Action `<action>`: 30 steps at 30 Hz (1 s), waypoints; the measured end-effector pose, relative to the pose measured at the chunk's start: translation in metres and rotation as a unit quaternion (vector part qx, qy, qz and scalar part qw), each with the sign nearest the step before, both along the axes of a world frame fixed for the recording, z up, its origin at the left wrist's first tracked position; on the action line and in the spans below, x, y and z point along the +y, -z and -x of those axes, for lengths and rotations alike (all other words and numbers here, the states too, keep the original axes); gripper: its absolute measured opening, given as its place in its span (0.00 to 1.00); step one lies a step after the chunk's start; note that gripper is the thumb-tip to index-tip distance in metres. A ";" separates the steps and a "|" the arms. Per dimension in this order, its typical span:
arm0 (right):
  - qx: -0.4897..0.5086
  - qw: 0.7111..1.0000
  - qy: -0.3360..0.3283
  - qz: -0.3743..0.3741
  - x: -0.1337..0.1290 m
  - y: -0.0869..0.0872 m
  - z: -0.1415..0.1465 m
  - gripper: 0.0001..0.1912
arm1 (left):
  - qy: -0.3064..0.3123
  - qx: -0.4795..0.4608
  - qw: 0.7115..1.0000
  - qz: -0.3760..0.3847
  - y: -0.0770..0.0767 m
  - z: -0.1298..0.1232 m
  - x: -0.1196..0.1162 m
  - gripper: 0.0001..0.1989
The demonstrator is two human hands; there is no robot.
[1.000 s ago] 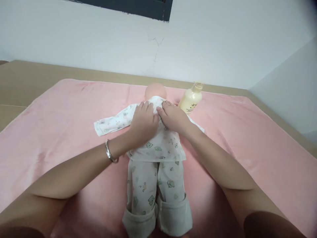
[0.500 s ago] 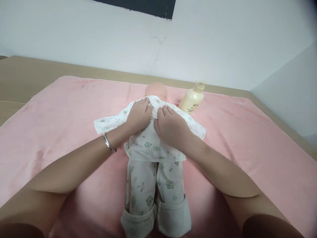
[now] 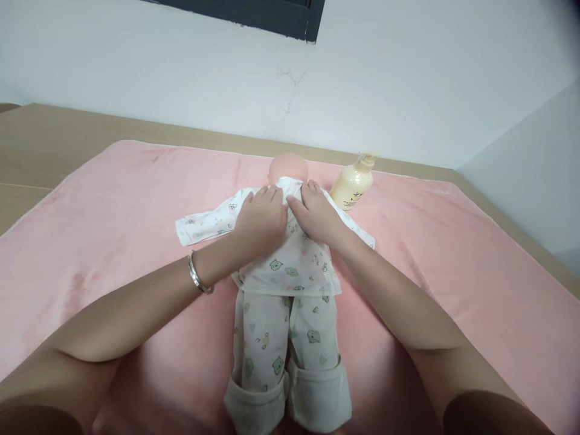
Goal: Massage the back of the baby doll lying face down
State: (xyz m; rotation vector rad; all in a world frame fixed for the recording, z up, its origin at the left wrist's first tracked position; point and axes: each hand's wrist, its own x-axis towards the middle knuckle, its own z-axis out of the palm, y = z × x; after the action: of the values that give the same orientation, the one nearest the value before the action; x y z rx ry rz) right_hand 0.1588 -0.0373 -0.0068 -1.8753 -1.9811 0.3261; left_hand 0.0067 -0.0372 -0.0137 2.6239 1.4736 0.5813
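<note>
A doll with a bald pinkish head lies on a pink blanket, dressed in a white printed top and printed trousers with turned-up cuffs. My left hand rests flat on the upper chest of the top, its fingers spread a little toward the collar. On the other side of the chest is my right hand, fingers extended on the cloth by the shoulder and thumb apart. Neither hand has cloth visibly gripped. Both sleeves stretch out sideways.
A pale yellow pump bottle leans or stands just right of the doll's shoulder. The pink blanket covers much of a wooden surface, with a white wall behind.
The fingers that were pinched together at the neckline have spread. My right hand has moved up and right toward the shoulder; my left hand now lies flatter on the chest.
</note>
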 end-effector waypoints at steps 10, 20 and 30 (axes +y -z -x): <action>-0.144 0.987 -0.026 -0.066 -0.041 -0.007 0.019 0.28 | 0.010 -0.057 0.995 0.086 -0.007 0.003 0.021 0.26; -0.020 0.999 -0.046 -0.008 0.009 -0.005 -0.010 0.24 | 0.024 -0.018 0.999 0.010 0.000 -0.003 -0.016 0.30; -0.192 0.978 -0.031 -0.076 -0.031 -0.011 0.015 0.24 | -0.052 -0.079 0.992 0.081 -0.007 0.003 0.028 0.19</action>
State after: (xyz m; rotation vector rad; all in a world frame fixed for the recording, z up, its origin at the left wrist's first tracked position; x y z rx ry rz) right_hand 0.1442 -0.0687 0.0046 -1.8908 -2.2384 -0.1835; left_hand 0.0041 -0.0088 -0.0069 2.3345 1.5444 0.6323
